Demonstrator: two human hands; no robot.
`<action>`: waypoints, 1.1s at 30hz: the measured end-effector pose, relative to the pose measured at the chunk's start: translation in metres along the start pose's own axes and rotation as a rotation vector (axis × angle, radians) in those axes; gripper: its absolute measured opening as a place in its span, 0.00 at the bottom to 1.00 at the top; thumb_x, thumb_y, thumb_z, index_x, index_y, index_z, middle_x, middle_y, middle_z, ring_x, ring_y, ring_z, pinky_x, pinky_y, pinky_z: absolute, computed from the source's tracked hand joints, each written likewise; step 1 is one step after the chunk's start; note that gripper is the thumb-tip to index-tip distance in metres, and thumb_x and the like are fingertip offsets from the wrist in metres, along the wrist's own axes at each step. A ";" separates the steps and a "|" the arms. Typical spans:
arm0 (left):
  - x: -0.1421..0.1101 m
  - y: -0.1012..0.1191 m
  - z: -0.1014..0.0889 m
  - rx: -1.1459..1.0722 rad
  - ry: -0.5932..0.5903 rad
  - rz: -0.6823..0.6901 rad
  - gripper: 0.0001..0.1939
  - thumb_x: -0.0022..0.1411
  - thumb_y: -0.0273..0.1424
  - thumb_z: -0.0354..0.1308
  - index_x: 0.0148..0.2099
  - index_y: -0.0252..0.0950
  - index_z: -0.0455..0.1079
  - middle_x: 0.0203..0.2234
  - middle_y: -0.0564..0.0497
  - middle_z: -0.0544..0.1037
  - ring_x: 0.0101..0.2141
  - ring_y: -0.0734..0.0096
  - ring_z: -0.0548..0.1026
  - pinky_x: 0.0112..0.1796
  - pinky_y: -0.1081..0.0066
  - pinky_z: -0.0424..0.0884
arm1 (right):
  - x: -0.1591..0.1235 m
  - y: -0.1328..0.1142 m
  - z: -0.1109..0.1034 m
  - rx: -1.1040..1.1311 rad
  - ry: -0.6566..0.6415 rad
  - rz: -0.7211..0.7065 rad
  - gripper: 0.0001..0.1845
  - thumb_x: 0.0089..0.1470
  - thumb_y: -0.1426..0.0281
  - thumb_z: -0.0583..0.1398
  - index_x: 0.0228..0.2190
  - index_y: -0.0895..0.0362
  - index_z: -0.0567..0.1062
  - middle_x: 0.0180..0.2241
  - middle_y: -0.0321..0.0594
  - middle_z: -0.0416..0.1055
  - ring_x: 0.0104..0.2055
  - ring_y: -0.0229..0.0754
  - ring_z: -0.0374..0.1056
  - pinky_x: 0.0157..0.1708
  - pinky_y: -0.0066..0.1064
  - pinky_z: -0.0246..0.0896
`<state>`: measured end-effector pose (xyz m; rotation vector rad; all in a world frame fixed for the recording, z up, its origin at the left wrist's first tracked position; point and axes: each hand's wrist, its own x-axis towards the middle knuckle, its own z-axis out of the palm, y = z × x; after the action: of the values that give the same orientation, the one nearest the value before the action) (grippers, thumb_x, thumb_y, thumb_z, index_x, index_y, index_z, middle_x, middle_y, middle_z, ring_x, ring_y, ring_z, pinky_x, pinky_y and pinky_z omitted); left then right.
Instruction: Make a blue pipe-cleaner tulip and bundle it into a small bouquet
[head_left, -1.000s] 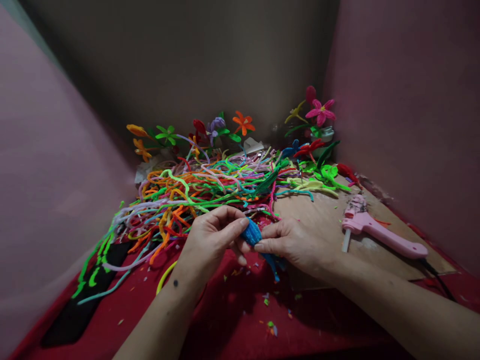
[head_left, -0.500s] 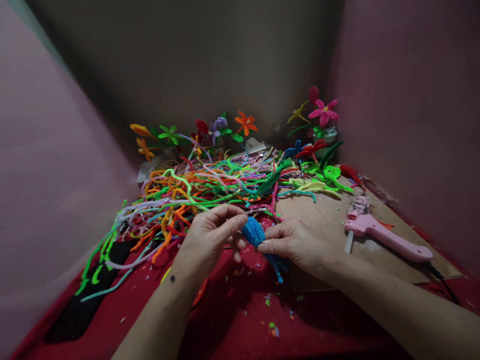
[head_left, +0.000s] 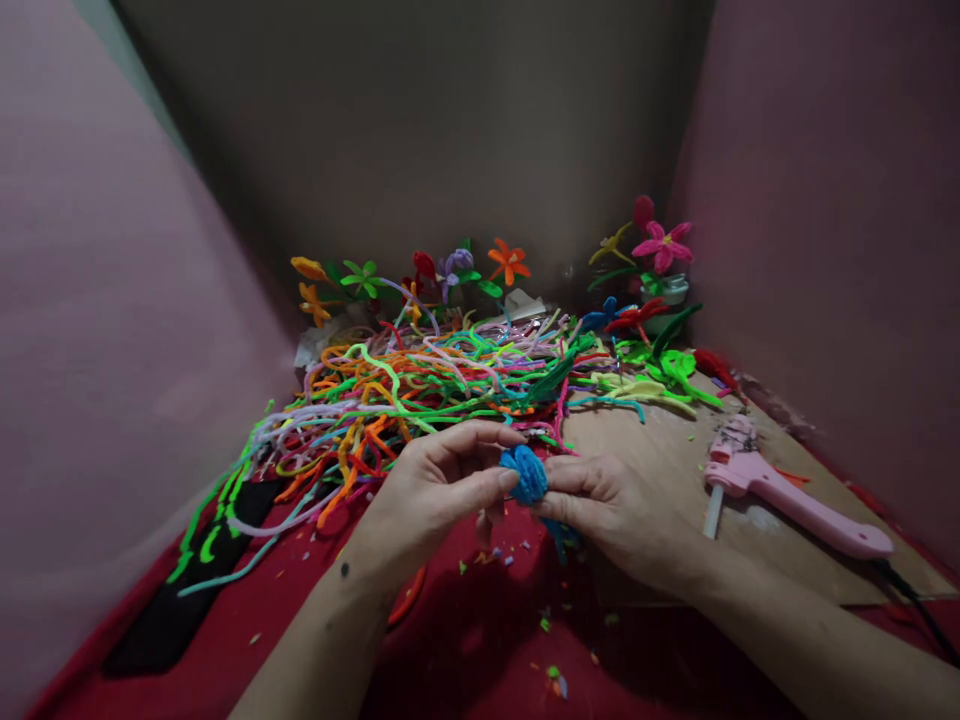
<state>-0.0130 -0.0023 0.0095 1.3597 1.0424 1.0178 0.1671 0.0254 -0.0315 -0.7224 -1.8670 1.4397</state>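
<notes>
Both hands meet at the middle of the view over a red cloth (head_left: 465, 640). A small blue coiled pipe cleaner (head_left: 525, 473) sits between them. My left hand (head_left: 439, 490) pinches its left side with thumb and fingers. On its right side, my right hand (head_left: 611, 505) has its fingertips closed on the coil, and a blue tail (head_left: 559, 535) hangs under that hand. Just behind the hands lies a big tangle of coloured pipe cleaners (head_left: 420, 385).
A pink glue gun (head_left: 780, 488) lies on a cardboard sheet (head_left: 660, 440) at the right, its cord running off right. Finished pipe-cleaner flowers (head_left: 660, 245) stand along the back wall. A black strip (head_left: 187, 590) lies at the left. Small cuttings dot the cloth.
The blue coil has turned so its rolled end faces me and looks rounder. Both hands have shifted slightly right and up in the view as the head moved.
</notes>
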 end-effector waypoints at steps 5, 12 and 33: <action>-0.001 0.002 0.001 0.045 -0.011 0.026 0.09 0.54 0.29 0.60 0.39 0.36 0.70 0.25 0.53 0.72 0.20 0.79 0.69 0.18 0.77 0.70 | -0.001 0.002 0.000 -0.078 -0.040 -0.045 0.14 0.55 0.63 0.56 0.35 0.56 0.79 0.27 0.37 0.70 0.34 0.40 0.64 0.37 0.30 0.57; -0.002 0.002 0.003 0.059 0.032 0.017 0.08 0.54 0.30 0.60 0.38 0.34 0.70 0.25 0.53 0.72 0.21 0.78 0.68 0.19 0.78 0.68 | -0.001 0.000 0.001 -0.074 -0.050 -0.009 0.15 0.55 0.63 0.56 0.36 0.57 0.79 0.28 0.37 0.70 0.31 0.38 0.62 0.33 0.29 0.55; 0.005 -0.004 0.005 0.007 0.213 -0.024 0.17 0.49 0.33 0.64 0.41 0.37 0.66 0.23 0.58 0.68 0.17 0.82 0.65 0.16 0.80 0.61 | 0.002 0.003 0.006 0.365 0.131 0.198 0.12 0.48 0.63 0.61 0.31 0.58 0.79 0.22 0.35 0.68 0.26 0.37 0.61 0.33 0.30 0.57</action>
<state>-0.0067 0.0015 0.0053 1.2608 1.2172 1.1607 0.1608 0.0239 -0.0352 -0.8113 -1.4107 1.7523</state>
